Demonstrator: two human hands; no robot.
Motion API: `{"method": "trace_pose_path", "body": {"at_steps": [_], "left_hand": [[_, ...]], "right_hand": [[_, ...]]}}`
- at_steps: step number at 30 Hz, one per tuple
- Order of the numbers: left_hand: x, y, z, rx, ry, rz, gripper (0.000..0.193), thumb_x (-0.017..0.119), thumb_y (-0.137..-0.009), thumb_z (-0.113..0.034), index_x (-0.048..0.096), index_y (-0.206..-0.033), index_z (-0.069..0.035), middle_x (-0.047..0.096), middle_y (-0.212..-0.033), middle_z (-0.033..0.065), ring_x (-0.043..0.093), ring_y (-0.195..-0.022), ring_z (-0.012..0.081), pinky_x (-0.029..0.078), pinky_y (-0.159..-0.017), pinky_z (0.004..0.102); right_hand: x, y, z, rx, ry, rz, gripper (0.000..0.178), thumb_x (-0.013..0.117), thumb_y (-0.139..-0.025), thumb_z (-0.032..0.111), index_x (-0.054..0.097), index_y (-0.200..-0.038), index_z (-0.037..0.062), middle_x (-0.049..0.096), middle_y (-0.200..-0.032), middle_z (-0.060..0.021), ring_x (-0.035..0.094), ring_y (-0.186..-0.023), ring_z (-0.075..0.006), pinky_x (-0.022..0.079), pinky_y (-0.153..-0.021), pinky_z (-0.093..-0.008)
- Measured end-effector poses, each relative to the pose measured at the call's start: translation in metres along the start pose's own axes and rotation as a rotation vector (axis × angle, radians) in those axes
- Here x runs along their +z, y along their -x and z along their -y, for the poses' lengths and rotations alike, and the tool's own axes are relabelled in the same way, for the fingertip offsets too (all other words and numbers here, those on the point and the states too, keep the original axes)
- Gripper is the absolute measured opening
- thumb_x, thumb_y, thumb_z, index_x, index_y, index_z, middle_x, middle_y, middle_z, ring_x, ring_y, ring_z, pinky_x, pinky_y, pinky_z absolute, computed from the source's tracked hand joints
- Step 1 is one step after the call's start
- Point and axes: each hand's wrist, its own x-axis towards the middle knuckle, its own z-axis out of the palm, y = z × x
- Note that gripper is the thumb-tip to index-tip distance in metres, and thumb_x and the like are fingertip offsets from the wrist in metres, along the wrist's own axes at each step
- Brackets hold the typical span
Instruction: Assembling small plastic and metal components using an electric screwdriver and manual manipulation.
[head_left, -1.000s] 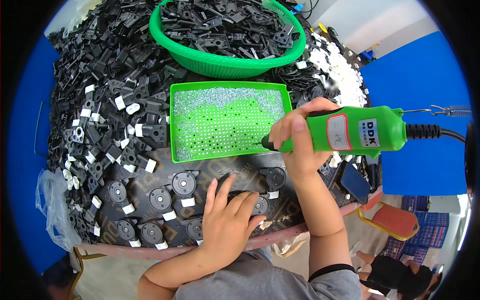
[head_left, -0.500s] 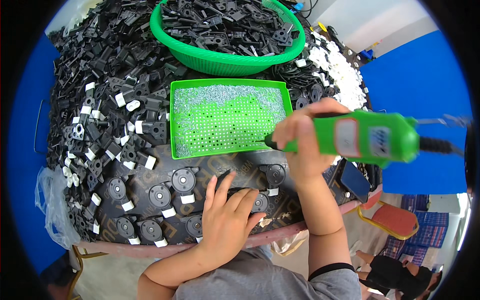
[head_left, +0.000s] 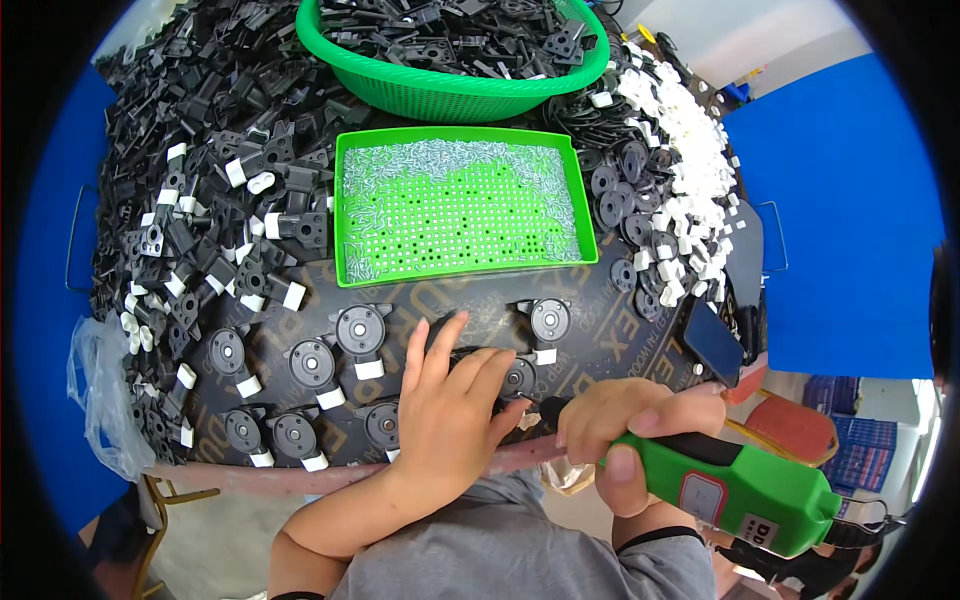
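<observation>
Near the front edge of the bench [head_left: 600, 335], the left hand [head_left: 448, 405] lies palm down over a black disc part [head_left: 519, 378], which shows between the fingers and thumb; whether the hand grips the part or only presses on it cannot be told. The right hand [head_left: 640, 430] grasps a green power screwdriver [head_left: 745, 490], its dark nose pointing left, just beside the left thumb; the bit cannot be made out. Step in hand, as judged: fastening the black disc part with the screwdriver. The next move calls for a steady part, the bit aligned squarely with the disc's centre, and clearance from the thumb. Further discs with white caps [head_left: 361, 330] lie left of the left hand, toward the bench's left edge. Screws [head_left: 390, 160] lie in a green tray [head_left: 588, 225] beyond the hands, farther from the front edge.
</observation>
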Motion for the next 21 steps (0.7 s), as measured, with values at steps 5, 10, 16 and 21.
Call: {"method": "trace_pose_path", "body": {"at_steps": [5, 10, 16, 21], "left_hand": [[0.0, 0.0, 0.0, 0.007, -0.002, -0.011, 0.049, 0.083, -0.071, -0.019, 0.066, -0.113, -0.003, 0.067, -0.111, 0.0103, 0.049, -0.129, 0.0387, 0.028, -0.113, 0.0616], [0.0, 0.0, 0.0, 0.001, 0.002, 0.002, 0.049, 0.084, -0.07, -0.019, 0.066, -0.113, -0.003, 0.068, -0.111, 0.0106, 0.049, -0.13, 0.039, 0.028, -0.113, 0.0615], [-0.002, -0.001, 0.0, 0.005, -0.01, 0.005, 0.049, 0.083, -0.07, -0.019, 0.066, -0.114, -0.003, 0.067, -0.11, 0.0102, 0.049, -0.13, 0.0382, 0.028, -0.113, 0.0611], [0.0, 0.0, -0.001, -0.006, -0.031, 0.027, 0.045, 0.08, -0.075, -0.02, 0.066, -0.114, -0.003, 0.067, -0.111, 0.0092, 0.048, -0.132, 0.0351, 0.028, -0.115, 0.0571]], "right_hand": [[-0.002, 0.002, -0.002, -0.04, 0.004, 0.04, 0.032, 0.066, -0.095, 0.015, 0.038, -0.111, 0.0117, 0.058, -0.07, -0.0091, 0.058, -0.053, -0.0226, 0.054, -0.053, -0.0399], [-0.003, 0.002, -0.006, -0.07, 0.009, 0.064, 0.03, 0.064, -0.096, 0.013, 0.038, -0.111, 0.0113, 0.058, -0.069, -0.0093, 0.058, -0.052, -0.023, 0.054, -0.052, -0.0401], [-0.007, -0.014, -0.003, -0.043, 0.058, 0.241, 0.027, 0.063, -0.094, 0.008, 0.04, -0.108, 0.0099, 0.06, -0.07, -0.0103, 0.058, -0.052, -0.0228, 0.053, -0.052, -0.0409], [0.008, -0.006, -0.005, 0.004, 0.008, -0.017, 0.027, 0.064, -0.092, 0.007, 0.041, -0.106, 0.0091, 0.06, -0.071, -0.0094, 0.058, -0.055, -0.0214, 0.053, -0.053, -0.0409]]}}
